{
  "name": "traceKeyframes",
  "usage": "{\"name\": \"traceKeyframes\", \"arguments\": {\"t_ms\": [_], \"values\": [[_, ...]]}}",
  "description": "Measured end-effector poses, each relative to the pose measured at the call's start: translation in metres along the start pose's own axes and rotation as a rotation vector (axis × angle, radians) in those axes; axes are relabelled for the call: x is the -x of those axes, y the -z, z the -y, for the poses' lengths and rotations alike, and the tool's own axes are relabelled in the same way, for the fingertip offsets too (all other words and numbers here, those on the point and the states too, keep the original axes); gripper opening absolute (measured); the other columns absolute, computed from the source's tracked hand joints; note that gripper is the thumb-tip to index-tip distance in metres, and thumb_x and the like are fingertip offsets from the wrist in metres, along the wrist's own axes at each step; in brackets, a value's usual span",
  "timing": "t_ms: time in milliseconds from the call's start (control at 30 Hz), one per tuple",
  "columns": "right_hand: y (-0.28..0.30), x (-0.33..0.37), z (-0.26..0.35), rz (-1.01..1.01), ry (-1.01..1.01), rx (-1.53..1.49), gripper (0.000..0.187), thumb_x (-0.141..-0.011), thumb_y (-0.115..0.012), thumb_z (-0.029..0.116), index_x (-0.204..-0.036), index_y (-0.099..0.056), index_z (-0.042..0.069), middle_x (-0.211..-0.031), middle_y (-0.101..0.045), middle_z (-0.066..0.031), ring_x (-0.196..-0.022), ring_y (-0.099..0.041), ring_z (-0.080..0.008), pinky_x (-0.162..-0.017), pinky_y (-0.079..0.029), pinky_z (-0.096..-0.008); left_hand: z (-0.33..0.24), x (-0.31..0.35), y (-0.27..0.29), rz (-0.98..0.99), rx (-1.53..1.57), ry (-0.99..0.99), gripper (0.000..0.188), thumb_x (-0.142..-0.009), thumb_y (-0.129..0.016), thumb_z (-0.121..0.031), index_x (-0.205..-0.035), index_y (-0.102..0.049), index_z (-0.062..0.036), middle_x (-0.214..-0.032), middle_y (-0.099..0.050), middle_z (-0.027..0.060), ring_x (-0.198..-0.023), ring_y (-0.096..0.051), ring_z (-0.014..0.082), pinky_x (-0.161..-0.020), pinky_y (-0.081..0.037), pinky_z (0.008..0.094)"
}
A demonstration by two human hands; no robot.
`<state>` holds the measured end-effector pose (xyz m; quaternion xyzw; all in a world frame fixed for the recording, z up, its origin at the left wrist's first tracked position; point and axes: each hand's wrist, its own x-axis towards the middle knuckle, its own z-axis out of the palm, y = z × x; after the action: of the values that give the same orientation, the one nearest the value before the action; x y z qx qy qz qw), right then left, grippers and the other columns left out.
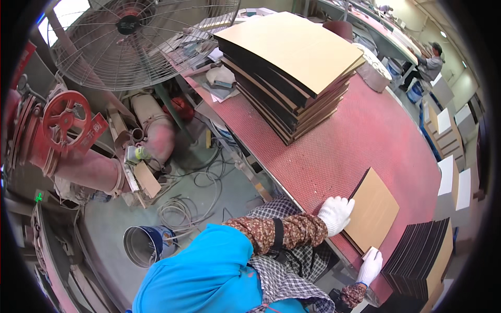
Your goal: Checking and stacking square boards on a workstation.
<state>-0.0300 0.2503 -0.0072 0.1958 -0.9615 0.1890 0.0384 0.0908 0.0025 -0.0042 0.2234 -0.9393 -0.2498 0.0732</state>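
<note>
A tan rectangular board (374,211) with a dark edge lies on the red textured tabletop (334,167) in front of me. My left hand (336,215), in a white knit glove, is at the board's left edge with its fingers curled against it. At the board's near corner, my right hand (370,267), also gloved, has its fingers closed on a small pale piece (369,253). That piece touches the board's edge; its kind cannot be made out.
A tall stack of boards (292,52) stands farther up the table. More dark-edged boards (417,258) stand at the right. A large fan (128,25), red handwheel (66,121), hoses (182,211) and a blue bucket (151,245) are at the left. Another person (430,65) sits far right.
</note>
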Motion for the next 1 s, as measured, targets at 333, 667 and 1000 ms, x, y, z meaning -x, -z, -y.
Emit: {"name": "traceKeyframes", "arguments": {"t_ms": [333, 667, 1000], "values": [[0.001, 0.029, 0.01, -0.013, -0.122, -0.218, 0.04, -0.104, -0.053, 0.035, -0.097, -0.065, -0.003, -0.092, -0.066, -0.0197, -0.087, -0.063, -0.0361, -0.078, -0.048, -0.0457, 0.012, -0.001, 0.022, 0.109, 0.438, 0.298, 0.072, -0.096, -0.059, -0.038, -0.154, -0.034, -0.0038, -0.113, -0.069, 0.0297, -0.106, -0.069, 0.0435, -0.091, -0.056, 0.0519], [0.029, 0.051, 0.083, -0.106, -0.061, -1.102, 0.034, -0.108, -0.047, 0.021, -0.117, -0.062, -0.009, -0.111, -0.061, -0.0129, -0.098, -0.063, -0.023, -0.081, -0.054, -0.0333, -0.018, 0.026, 0.139, -0.448, 0.73, 0.018, 0.055, -0.099, -0.058, -0.025, -0.145, -0.051, 0.0029, -0.117, -0.066, 0.0348, -0.11, -0.07, 0.0415, -0.1, -0.052, 0.0413], [0.099, 0.008, 0.263, 0.263, 0.401, -1.332, 0.034, -0.103, -0.052, 0.014, -0.128, -0.063, -0.007, -0.112, -0.073, -0.0151, -0.106, -0.067, -0.018, -0.093, -0.053, -0.0319, 0.094, 0.066, 0.306, -1.087, 0.714, -0.153, 0.037, -0.104, -0.05, -0.014, -0.127, -0.064, 0.0109, -0.125, -0.07, 0.0184, -0.114, -0.066, 0.0233, -0.096, -0.053, 0.0353]]}}
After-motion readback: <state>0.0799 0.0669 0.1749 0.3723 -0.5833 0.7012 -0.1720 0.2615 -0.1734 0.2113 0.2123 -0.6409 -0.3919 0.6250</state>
